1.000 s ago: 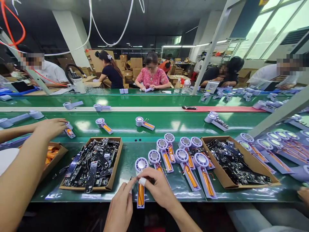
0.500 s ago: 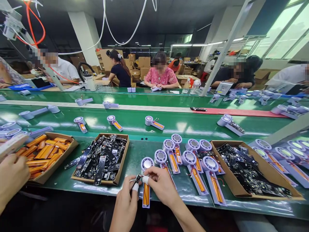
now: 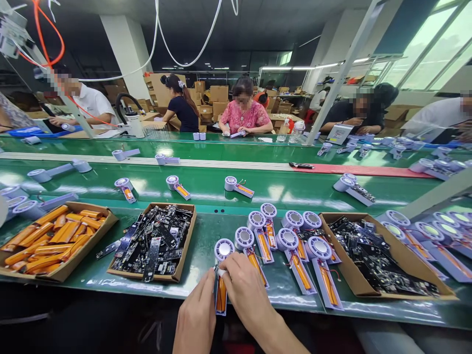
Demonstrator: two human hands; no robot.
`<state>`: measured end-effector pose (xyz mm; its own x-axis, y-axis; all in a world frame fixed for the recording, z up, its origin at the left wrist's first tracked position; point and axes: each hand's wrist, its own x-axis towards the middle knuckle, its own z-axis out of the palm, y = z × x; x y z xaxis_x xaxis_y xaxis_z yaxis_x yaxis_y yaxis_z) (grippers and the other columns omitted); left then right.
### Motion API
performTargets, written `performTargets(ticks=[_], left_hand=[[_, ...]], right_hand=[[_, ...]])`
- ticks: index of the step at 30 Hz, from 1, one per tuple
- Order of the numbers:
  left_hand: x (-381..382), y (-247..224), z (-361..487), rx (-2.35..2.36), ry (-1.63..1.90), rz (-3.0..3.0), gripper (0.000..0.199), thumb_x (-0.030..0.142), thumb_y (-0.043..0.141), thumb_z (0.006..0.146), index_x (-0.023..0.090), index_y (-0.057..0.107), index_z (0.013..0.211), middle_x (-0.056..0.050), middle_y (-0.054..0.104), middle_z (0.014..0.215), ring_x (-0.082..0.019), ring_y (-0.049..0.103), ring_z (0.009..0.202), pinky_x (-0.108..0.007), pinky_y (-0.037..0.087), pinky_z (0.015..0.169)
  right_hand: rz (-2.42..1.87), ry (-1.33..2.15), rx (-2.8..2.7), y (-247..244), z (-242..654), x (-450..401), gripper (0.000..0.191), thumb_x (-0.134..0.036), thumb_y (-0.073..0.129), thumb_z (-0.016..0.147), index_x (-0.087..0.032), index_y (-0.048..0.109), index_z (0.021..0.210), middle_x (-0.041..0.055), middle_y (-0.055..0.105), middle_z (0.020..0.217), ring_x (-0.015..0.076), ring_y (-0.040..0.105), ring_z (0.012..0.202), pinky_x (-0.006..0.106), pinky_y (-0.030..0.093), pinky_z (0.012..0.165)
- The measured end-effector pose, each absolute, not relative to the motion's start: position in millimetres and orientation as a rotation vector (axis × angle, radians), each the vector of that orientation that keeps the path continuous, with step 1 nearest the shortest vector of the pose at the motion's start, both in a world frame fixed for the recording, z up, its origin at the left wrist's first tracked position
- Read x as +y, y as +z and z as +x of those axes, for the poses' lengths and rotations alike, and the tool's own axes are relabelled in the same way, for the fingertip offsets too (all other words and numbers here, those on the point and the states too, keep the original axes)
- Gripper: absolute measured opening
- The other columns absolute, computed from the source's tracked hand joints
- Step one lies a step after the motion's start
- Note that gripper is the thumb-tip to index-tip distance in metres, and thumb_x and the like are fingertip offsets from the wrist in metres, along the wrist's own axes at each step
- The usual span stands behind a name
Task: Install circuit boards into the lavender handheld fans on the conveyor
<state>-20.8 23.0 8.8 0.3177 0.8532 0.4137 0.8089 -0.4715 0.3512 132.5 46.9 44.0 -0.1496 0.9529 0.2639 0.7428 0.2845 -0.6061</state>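
In front of me on the bench lies a lilac handheld fan body point(image 3: 223, 250) with a round grilled head and an orange battery point(image 3: 221, 292) in its open handle. My left hand point(image 3: 196, 310) is closed at the handle's left side, on a small black circuit board mostly hidden by the fingers. Just below the fan head, my right hand point(image 3: 248, 290) pinches with fingertips meeting the left ones. A white cover point(image 3: 221, 272) shows on a right-hand finger. What the right fingertips grip is hidden.
Boxes of orange batteries point(image 3: 61, 238) and circuit boards point(image 3: 157, 241) stand left; another box of boards point(image 3: 383, 255) is at right. Several fan bodies point(image 3: 289, 239) lie between. Beyond them, more fans point(image 3: 239, 187) lie on the green conveyor point(image 3: 199, 189), with co-workers point(image 3: 245, 110) across it.
My hands have drawn together below the fan head, and the left has turned so its back covers the board. A co-worker's hand at the left battery box has gone from view.
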Motion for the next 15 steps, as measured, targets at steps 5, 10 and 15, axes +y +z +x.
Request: performTargets(ticks=[5, 10, 15], left_hand=[[22.4, 6.8, -19.7, 1.551, 0.850, 2.572, 0.047, 0.007, 0.037, 0.088, 0.014, 0.056, 0.130, -0.014, 0.066, 0.125, -0.024, 0.067, 0.109, -0.034, 0.056, 0.090], [27.6, 18.4, -21.6, 1.472, 0.933, 2.327, 0.040, 0.014, 0.038, 0.092, 0.013, 0.060, 0.125, -0.014, 0.070, 0.117, -0.023, 0.070, 0.103, -0.029, 0.057, 0.087], [40.2, 37.8, -33.6, 1.361, 0.759, 2.139, 0.037, 0.022, 0.038, 0.095, 0.019, 0.062, 0.124, -0.010, 0.075, 0.103, -0.021, 0.072, 0.090, -0.028, 0.056, 0.081]], right_hand=[[-1.548, 0.497, -1.899, 44.5, 132.9, 48.2, 0.019, -0.002, 0.053, 0.082, -0.020, 0.059, 0.084, 0.0027, 0.062, 0.084, 0.0194, 0.057, 0.078, 0.029, 0.039, 0.068], [-1.423, 0.509, -1.983, 43.3, 140.7, 55.2, 0.020, -0.003, 0.051, 0.085, -0.021, 0.059, 0.088, 0.0020, 0.061, 0.090, 0.0181, 0.056, 0.083, 0.029, 0.041, 0.072], [-1.149, 0.738, -2.081, 50.9, 157.0, 68.4, 0.023, -0.007, 0.053, 0.088, -0.022, 0.063, 0.103, 0.0022, 0.063, 0.094, 0.0166, 0.058, 0.087, 0.027, 0.043, 0.076]])
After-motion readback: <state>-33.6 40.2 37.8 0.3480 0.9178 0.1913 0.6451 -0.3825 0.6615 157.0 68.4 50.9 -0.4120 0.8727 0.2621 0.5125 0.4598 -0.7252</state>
